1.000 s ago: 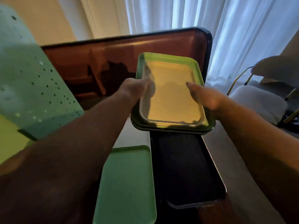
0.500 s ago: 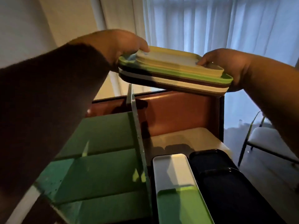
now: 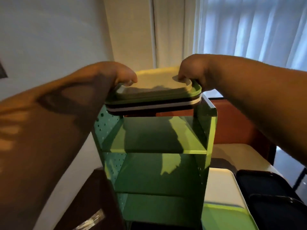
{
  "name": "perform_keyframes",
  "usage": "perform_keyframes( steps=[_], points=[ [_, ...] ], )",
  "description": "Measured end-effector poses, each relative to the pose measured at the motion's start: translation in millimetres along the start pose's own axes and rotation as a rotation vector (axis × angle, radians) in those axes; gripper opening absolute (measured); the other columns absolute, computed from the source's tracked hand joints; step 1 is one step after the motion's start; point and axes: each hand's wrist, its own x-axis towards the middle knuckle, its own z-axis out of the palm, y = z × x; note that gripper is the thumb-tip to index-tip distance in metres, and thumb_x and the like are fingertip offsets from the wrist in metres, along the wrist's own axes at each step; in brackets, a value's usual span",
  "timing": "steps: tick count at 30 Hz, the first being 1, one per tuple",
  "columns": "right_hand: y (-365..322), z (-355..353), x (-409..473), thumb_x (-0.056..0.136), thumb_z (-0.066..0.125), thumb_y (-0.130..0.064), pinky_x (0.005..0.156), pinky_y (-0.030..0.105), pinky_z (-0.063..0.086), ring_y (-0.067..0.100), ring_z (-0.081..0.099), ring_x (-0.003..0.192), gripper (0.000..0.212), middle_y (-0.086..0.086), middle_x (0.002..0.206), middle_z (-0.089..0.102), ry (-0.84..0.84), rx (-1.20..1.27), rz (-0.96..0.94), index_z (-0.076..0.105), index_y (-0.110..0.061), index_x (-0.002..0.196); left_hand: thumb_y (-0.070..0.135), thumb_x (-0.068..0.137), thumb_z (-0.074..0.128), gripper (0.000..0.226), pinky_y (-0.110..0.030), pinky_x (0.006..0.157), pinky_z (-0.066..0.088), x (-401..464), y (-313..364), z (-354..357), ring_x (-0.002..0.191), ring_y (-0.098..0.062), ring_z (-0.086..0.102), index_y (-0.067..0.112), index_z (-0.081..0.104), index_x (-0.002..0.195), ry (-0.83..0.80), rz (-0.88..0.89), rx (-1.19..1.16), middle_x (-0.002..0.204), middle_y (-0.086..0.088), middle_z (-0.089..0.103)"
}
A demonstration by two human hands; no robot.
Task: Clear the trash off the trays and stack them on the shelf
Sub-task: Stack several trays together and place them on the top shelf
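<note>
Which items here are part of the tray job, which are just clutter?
In play:
tray stack
left hand
right hand
green shelf
loose trays, lower right

Background:
curtain
wall

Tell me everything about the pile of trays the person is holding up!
The pile of trays is several flat, rounded-corner trays nested together, plastic by the look. The top one is pale yellow, then green, then dark and white edges beneath. It is held roughly level, tilted slightly, at the top of the green shelf. The left hand grips its left edge and the right hand grips its right edge, thumbs on top. No trash shows on it.
</note>
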Motion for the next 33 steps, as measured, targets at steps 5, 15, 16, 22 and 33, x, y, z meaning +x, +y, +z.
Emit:
perform_keyframes(
  steps=[5, 15, 16, 22, 33],
  points=[
    [0, 41, 9, 0.103, 0.047, -0.009, 0.092, 0.041, 0.042, 0.029, 0.052, 0.096, 0.038, 0.020, 0.114, 0.060, -0.017, -0.251, -0.048, 0.056, 0.004, 0.137, 0.028, 0.100, 0.053, 0.036, -0.047, 0.105, 0.044, 12, -24, 13, 0.119, -0.035, 0.056, 0.004, 0.058, 0.126, 0.018, -0.092, 0.060, 0.127, -0.019, 0.058],
    [24, 70, 15, 0.106, 0.043, -0.006, 0.068, 0.031, 0.038, 0.023, 0.043, 0.104, 0.033, 0.022, 0.148, 0.051, -0.249, -0.801, -0.005, 0.055, 0.000, 0.135, 0.024, 0.101, 0.051, 0.043, -0.043, 0.095, 0.042, 22, -22, 63, 0.122, -0.037, 0.052, -0.001, 0.052, 0.137, -0.038, -0.038, 0.223, 0.140, -0.023, 0.051],
    [26, 71, 12, 0.104, 0.046, -0.004, 0.061, 0.029, 0.036, 0.024, 0.045, 0.100, 0.036, 0.023, 0.144, 0.052, -0.254, -0.823, 0.012, 0.054, 0.001, 0.138, 0.022, 0.102, 0.050, 0.044, -0.043, 0.098, 0.041, 21, -21, 68, 0.126, -0.038, 0.050, -0.002, 0.050, 0.138, -0.053, -0.031, 0.229, 0.143, -0.023, 0.049],
    [46, 87, 19, 0.100, 0.054, -0.012, 0.077, 0.033, 0.044, 0.025, 0.056, 0.087, 0.031, 0.011, 0.091, 0.062, -0.223, -0.997, 0.064, 0.063, 0.001, 0.127, 0.024, 0.099, 0.057, 0.049, -0.044, 0.091, 0.043, 22, -24, 85, 0.125, -0.039, 0.051, 0.001, 0.047, 0.141, -0.144, -0.058, 0.145, 0.141, -0.024, 0.049],
    [12, 56, -2, 0.099, 0.049, -0.009, 0.078, 0.039, 0.045, 0.030, 0.054, 0.080, 0.033, 0.010, 0.072, 0.048, 0.103, -1.012, -0.343, 0.044, -0.008, 0.066, 0.019, 0.097, 0.060, 0.045, -0.047, 0.109, 0.041, 2, -7, 78, 0.132, -0.040, 0.049, -0.001, 0.052, 0.137, -0.147, 0.025, 0.038, 0.142, -0.025, 0.053]
  ],
)
